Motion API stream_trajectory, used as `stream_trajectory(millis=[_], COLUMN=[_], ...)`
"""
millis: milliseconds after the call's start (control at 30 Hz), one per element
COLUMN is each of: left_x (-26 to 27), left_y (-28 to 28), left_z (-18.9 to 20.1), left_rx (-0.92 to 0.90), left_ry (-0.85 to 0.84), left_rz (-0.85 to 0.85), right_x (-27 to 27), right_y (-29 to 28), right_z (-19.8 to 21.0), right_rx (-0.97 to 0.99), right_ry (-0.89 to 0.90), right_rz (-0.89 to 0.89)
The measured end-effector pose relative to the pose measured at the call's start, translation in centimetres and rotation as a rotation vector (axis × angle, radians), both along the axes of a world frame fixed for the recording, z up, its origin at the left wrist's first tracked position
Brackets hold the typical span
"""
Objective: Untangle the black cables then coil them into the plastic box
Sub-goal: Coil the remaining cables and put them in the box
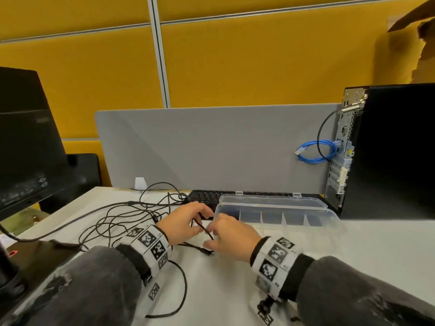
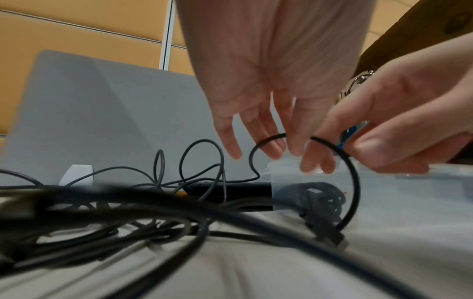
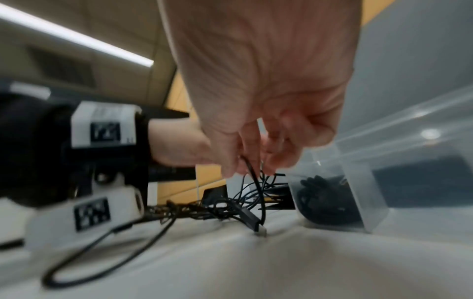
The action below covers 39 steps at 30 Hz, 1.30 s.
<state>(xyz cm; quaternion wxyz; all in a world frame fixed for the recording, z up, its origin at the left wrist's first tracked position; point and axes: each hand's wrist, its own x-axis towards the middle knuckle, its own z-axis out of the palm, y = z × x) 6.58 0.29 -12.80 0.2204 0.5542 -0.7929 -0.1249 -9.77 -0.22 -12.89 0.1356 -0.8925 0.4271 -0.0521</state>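
My left hand [image 1: 186,222] and my right hand [image 1: 231,238] meet over the white worktop [image 1: 329,250], just in front of the left end of the clear plastic box [image 1: 277,216]. Between them runs one thin black cable [image 1: 204,228], bent into a loop. My right hand pinches it between thumb and fingertips [image 3: 256,161], and its plug end [image 3: 258,228] hangs down to touch the worktop. My left hand is only loosely curled, its fingers [image 2: 294,141] hooked into the loop from the wrist view; whether they actually clamp it I cannot tell. The rest of the black cables [image 1: 131,215] lie tangled on the worktop to my left. The box stands open, lid tipped back against a black keyboard [image 1: 207,196], and a coiled black cable [image 3: 325,200] already sits in its leftmost compartment.
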Motion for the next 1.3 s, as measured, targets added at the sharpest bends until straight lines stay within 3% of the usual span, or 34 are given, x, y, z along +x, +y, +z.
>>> stream_trajectory(millis=[67, 200, 267, 367, 400, 467, 533, 600, 733, 767, 833, 900, 1033, 1067, 1133, 1233, 1300], left_x=[-0.3, -0.4, -0.9, -2.5, -2.9, -2.8, -1.6, 0.2, 4.5, 5.0, 5.2, 4.4, 0.7, -0.5, -2.9, -5.7, -6.8], left_y=[0.8, 3.7, 5.2, 6.3, 6.4, 6.5, 6.7, 6.8, 7.4, 7.6, 7.5, 7.3, 7.3, 7.5, 7.8, 8.3, 8.6], left_z=[0.4, 2.8, 3.9, 4.0, 3.6, 2.7, 1.9, 1.4, 1.6, 1.7, 1.9, 2.4, 4.2, 4.5, 4.8, 5.1, 5.0], left_rx=[-0.072, -0.19, -0.171, -0.036, -0.015, 0.017, 0.006, -0.008, 0.143, 0.145, 0.135, 0.164, 0.113, 0.066, -0.072, -0.33, -0.411], left_ry=[0.052, 0.231, 0.32, 0.446, 0.397, 0.128, -0.208, -0.427, -0.526, -0.543, -0.581, -0.536, -0.52, -0.561, -0.664, -0.658, -0.556], left_rz=[-0.001, 0.0, -0.078, -0.132, -0.106, 0.004, 0.17, 0.297, 0.483, 0.509, 0.542, 0.581, 0.564, 0.563, 0.567, 0.526, 0.435], right_x=[0.6, -1.2, -2.3, -3.7, -4.2, -5.8, -8.3, -11.7, -19.9, -21.9, -25.1, -26.4, -23.5, -21.9, -17.2, -9.6, -6.6], right_y=[0.4, 1.6, 3.0, 4.9, 5.4, 6.0, 5.9, 5.7, 4.8, 4.6, 3.5, 3.0, 3.8, 4.4, 5.6, 8.1, 9.2], right_z=[0.5, 3.3, 4.8, 6.4, 6.9, 8.3, 9.8, 11.3, 13.3, 13.4, 12.9, 11.9, 9.3, 9.0, 8.6, 7.2, 6.4], right_rx=[-0.002, 0.43, 0.573, 0.649, 0.627, 0.516, 0.321, 0.035, -0.424, -0.518, -0.716, -0.779, -0.846, -0.833, -0.667, -0.147, 0.158], right_ry=[-0.093, -0.807, -1.03, -1.214, -1.264, -1.388, -1.518, -1.594, -1.614, -1.531, -1.128, -0.726, -0.039, 0.073, 0.078, -0.161, -0.334], right_rz=[-0.028, -0.016, 0.084, 0.21, 0.21, 0.131, -0.031, -0.225, -0.587, -0.659, -0.779, -0.803, -0.872, -0.806, -0.489, -0.066, 0.063])
